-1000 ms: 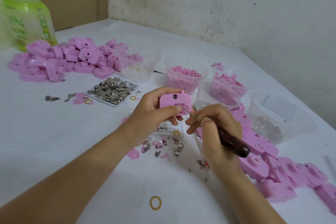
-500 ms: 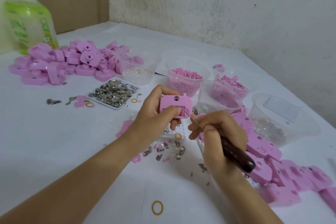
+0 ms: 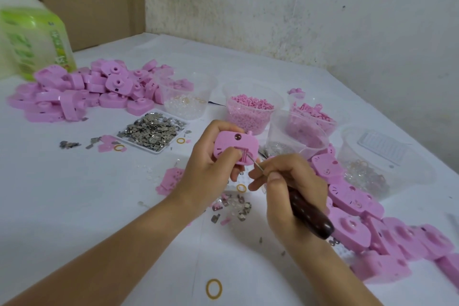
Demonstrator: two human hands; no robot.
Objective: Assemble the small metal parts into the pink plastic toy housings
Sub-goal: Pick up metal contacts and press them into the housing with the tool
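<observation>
My left hand (image 3: pixel 211 164) grips a pink toy housing (image 3: pixel 236 144) above the table, thumb pressed on its front beside a small rectangular slot. My right hand (image 3: pixel 290 186) holds a tool with a dark wooden handle (image 3: pixel 310 216); its thin metal tip (image 3: pixel 253 160) reaches into the slot. A white tray of small metal parts (image 3: pixel 154 131) lies to the left. Loose metal parts (image 3: pixel 233 206) are scattered on the table below my hands.
A heap of pink housings (image 3: pixel 82 89) lies at the back left by a green bottle (image 3: pixel 32 40). Another row of housings (image 3: pixel 360 206) runs along the right. Clear tubs (image 3: pixel 250 109) of pink bits and clear pieces (image 3: pixel 372 171) stand behind. Yellow rings (image 3: pixel 214 288) lie loose.
Both hands stay together with the tool tip at the housing's slot; they sit slightly lower in view as the head camera shifted.
</observation>
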